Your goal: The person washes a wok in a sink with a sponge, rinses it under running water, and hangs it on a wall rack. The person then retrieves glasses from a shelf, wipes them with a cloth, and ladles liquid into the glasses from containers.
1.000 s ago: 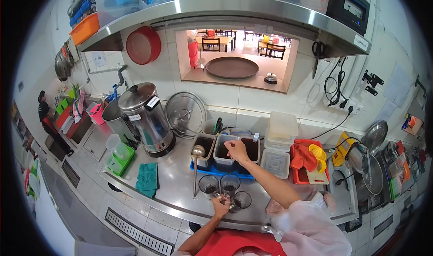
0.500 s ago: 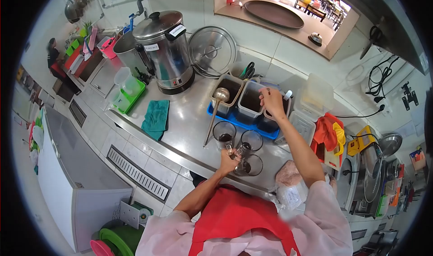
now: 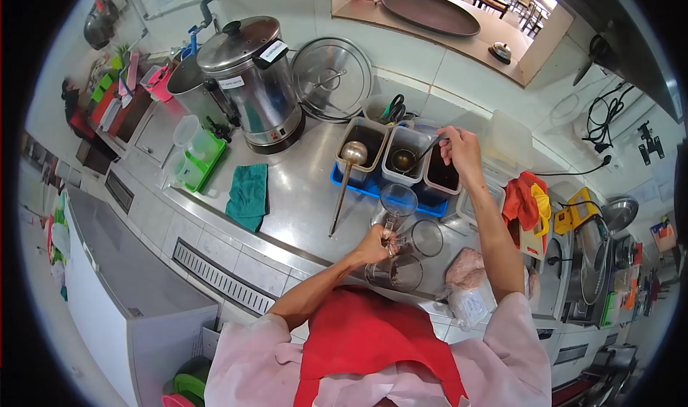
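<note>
My left hand (image 3: 378,245) is closed around the handles of three clear glass mugs, held together in a cluster in front of the containers. One glass mug (image 3: 399,200) is nearest the containers, another glass mug (image 3: 428,238) is to the right, and a third glass mug (image 3: 406,273) is close to my apron. Dark contents show in the third. A ladle (image 3: 430,147) is pinched in my right hand (image 3: 460,150), its round bowl inside the middle plastic container (image 3: 390,172). Dark liquid fills the right container (image 3: 442,177).
A long-handled ladle (image 3: 342,192) leans on the left container (image 3: 367,122). The containers stand in a blue tray (image 3: 430,207). Farther left are a green cloth (image 3: 247,195) and a steel urn (image 3: 254,84). Plastic bags (image 3: 467,285) lie at right. A person (image 3: 75,113) stands far left.
The mugs in my left hand have shifted right and turned, closer to the containers. My right hand has moved up and right, and the ladle's bowl now shows in the middle container.
</note>
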The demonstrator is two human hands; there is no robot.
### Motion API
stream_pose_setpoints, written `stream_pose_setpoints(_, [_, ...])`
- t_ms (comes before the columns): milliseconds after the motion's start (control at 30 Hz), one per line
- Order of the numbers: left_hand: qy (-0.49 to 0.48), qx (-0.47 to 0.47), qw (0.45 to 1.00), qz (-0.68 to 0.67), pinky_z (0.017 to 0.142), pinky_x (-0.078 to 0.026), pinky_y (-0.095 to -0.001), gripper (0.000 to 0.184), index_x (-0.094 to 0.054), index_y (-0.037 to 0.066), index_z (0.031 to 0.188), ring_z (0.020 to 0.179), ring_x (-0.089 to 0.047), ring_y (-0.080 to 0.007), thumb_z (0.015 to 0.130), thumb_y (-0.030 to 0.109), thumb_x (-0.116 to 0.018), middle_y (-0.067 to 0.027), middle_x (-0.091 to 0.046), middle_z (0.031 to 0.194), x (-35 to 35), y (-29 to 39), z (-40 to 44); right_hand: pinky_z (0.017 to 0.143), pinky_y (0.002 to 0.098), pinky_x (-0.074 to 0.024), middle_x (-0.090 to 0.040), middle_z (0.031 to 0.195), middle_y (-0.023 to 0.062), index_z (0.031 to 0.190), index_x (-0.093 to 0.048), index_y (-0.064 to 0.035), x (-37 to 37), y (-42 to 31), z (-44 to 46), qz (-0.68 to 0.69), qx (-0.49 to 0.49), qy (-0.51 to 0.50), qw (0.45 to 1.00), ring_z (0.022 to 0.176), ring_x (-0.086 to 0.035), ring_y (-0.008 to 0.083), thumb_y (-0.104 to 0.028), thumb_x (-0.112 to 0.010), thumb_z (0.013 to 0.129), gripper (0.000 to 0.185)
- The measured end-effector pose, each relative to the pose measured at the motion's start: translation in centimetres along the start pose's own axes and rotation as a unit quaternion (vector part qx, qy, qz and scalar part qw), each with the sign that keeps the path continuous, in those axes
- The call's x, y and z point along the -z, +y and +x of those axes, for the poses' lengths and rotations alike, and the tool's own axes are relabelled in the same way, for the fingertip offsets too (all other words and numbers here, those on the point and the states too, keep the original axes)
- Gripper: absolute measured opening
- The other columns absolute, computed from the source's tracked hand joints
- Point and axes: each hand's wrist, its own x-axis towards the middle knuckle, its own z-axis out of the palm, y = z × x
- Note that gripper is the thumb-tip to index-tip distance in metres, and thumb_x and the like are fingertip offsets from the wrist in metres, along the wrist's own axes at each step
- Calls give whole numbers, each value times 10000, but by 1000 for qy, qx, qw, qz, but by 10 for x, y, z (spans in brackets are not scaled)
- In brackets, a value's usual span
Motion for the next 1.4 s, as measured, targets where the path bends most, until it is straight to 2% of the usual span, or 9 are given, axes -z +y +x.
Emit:
stream_pose_setpoints(433, [-80, 49, 994, -46, 496, -355, -216, 192, -482, 31, 569, 601, -469, -29, 693, -69, -590, 41, -486, 580, 29, 17, 15, 387, 217, -353, -530, 637, 41, 937, -625, 35, 13, -51, -57, 81, 20, 28, 996, 463, -471, 76, -226, -456, 939, 311])
stream_pose_setpoints(600, [-58, -21, 990, -126, 486, -349, -213, 197, -473, 39, 561, 608, -485, -33, 685, -74, -577, 39, -498, 588, 23, -2, 19, 450, 239, -382, -544, 672, 51, 978, -626, 19, 2, -50, -122, -90, 54, -41, 994, 521, -504, 114, -220, -494, 930, 278])
stream_pose_setpoints(667, [-57, -23, 987, -149, 483, -347, -211, 201, -467, 43, 558, 613, -492, -32, 680, -79, -571, 39, -502, 589, 23, -3, 19, 501, 279, -406, -547, 696, 109, 991, -620, 23, 0, -42, -144, -240, 257, -107, 930, 580, -539, 183, -174, -520, 905, 237])
stream_pose_setpoints(867, [-16, 0, 993, -117, 444, -321, -225, 263, -466, 67, 545, 521, -466, -37, 693, -25, -664, 36, -478, 534, 18, 2, 18, 556, 291, -417, -551, 722, 113, 977, -618, 25, 3, -7, -173, -243, 427, -79, 867, 635, -558, 196, -177, -505, 914, 240])
stream_pose_setpoints(900, [-4, 21, 992, -121, 432, -313, -232, 267, -478, 66, 541, 492, -446, -41, 700, 4, -684, 39, -467, 514, 17, 6, 18, 556, 291, -417, -551, 722, 113, 977, -618, 25, 6, -6, -173, -242, 427, -80, 867, 635, -558, 196, -177, -505, 914, 240])
stream_pose_setpoints(967, [9, 39, 992, -121, 420, -305, -239, 275, -490, 65, 538, 463, -427, -44, 708, 32, -705, 41, -455, 494, 11, 8, 16, 568, 261, -395, -569, 782, 71, 1052, -600, 28, 13, -7, -164, 11, 116, 58, 991, 656, -513, 137, -189, -439, 947, 290])
stream_pose_setpoints(1033, [94, -23, 993, -62, 417, -301, -244, 263, -509, 55, 543, 460, -412, -45, 720, 56, -704, 44, -451, 491, 3, 3, 17, 578, 233, -354, -551, 783, 28, 1046, -595, 38, 31, -10, -137, 157, 30, 100, 982, 635, -463, 103, -243, -441, 959, 332])
stream_pose_setpoints(1200, [162, -23, 985, -59, 428, -302, -251, 249, -515, 50, 553, 483, -411, -46, 723, 61, -697, 42, -453, 507, -15, -1, 15, 570, 224, -324, -486, 722, 0, 1027, -595, 54, 50, 1, -86, 273, -7, 74, 959, 605, -399, 82, -255, -468, 948, 343])
stream_pose_setpoints(1400, [311, -55, 949, -15, 440, -299, -265, 249, -494, 40, 552, 501, -382, -49, 723, 61, -674, 42, -435, 508, -44, -2, 10, 527, 208, -347, -516, 662, -6, 1003, -651, -20, 18, 13, -61, -23, 159, 20, 987, 564, -436, 60, -253, -452, 960, 309])
